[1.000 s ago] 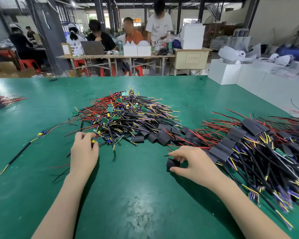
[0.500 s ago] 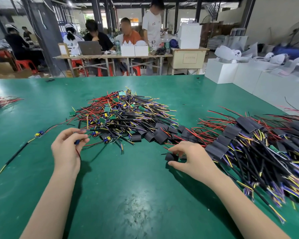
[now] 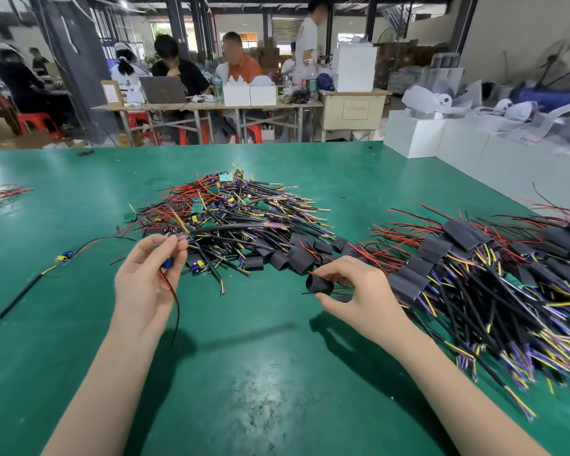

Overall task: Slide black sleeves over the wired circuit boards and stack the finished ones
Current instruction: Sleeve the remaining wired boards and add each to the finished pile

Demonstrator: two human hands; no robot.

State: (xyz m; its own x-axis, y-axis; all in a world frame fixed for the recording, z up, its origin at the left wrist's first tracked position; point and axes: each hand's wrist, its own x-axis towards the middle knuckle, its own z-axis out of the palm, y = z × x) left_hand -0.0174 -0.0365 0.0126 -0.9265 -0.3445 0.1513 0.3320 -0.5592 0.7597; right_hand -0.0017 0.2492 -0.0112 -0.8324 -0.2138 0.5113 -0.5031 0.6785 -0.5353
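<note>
My left hand [image 3: 147, 281] pinches a small wired circuit board [image 3: 167, 264] above the green table [image 3: 244, 373]; its black cable stretches right over the pile and red and black leads hang below my palm. My right hand [image 3: 359, 291] pinches a short black sleeve [image 3: 319, 284] held open-ended just above the table. A heap of bare wired boards [image 3: 231, 212] lies behind both hands. Loose black sleeves [image 3: 293, 255] lie along its near right edge. The stack of sleeved boards [image 3: 481, 281] spreads to the right.
One single wired board [image 3: 65, 257] with a long black cable lies apart at the left. A bundle of red wires [image 3: 0, 192] sits at the far left edge. White boxes [image 3: 441, 136] border the table's right side. People work at a table [image 3: 204, 108] behind.
My left hand has lifted a wired board out of the heap and drawn it toward me. My right hand has raised the black sleeve off the table.
</note>
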